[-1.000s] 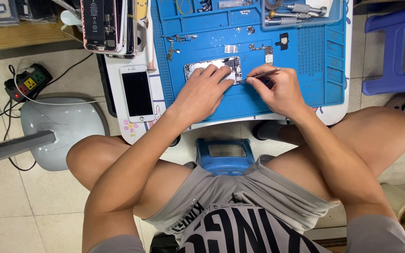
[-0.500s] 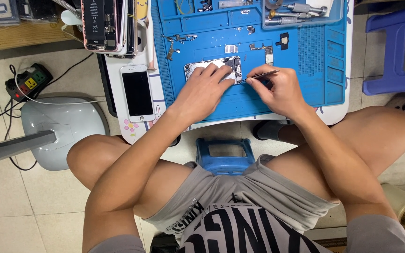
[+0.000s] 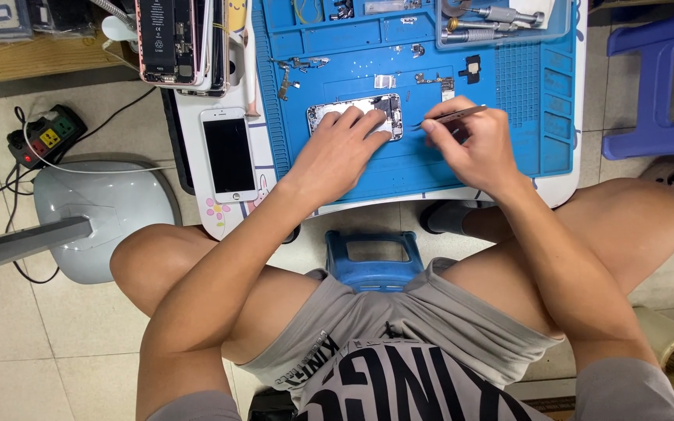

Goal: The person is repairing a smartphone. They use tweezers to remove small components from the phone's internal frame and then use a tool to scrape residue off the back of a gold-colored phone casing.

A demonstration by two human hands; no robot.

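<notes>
— What's on the bench from where you stand?

— A blue silicone repair mat (image 3: 509, 101) with moulded compartments covers most of a small white tabletop (image 3: 567, 183). In the middle of the mat lies an opened silver phone chassis with its insides showing (image 3: 356, 113), lying flat, long side across.

— And the hands?

— The left hand (image 3: 337, 152) lies on the chassis, fingers spread and pressed flat along its lower edge, gripping nothing. The right hand (image 3: 473, 148) sits just beside the chassis's right end, fingers pinched shut around thin metal tweezers (image 3: 450, 117); the tips point left toward that end (whether they touch it, I can't tell).

— What else is on the surface?

— Small loose metal brackets and parts (image 3: 294, 66) lie scattered on the mat above the chassis. A clear tray with metal-handled screwdrivers (image 3: 493, 19) sits at the top right corner. Left of the mat, on the bare white strip, lies a white smartphone with a dark screen (image 3: 228, 156), face up, and above it a stack of opened phone bodies (image 3: 177, 39).

— And the room?

— Pale tiled floor (image 3: 9, 327). At left a grey rounded stand base (image 3: 107, 210), with a dark power strip with coloured sockets (image 3: 44, 136) behind it. A blue plastic stool (image 3: 653, 86) stands at right, another blue plastic stool (image 3: 372, 257) between the person's knees.
</notes>
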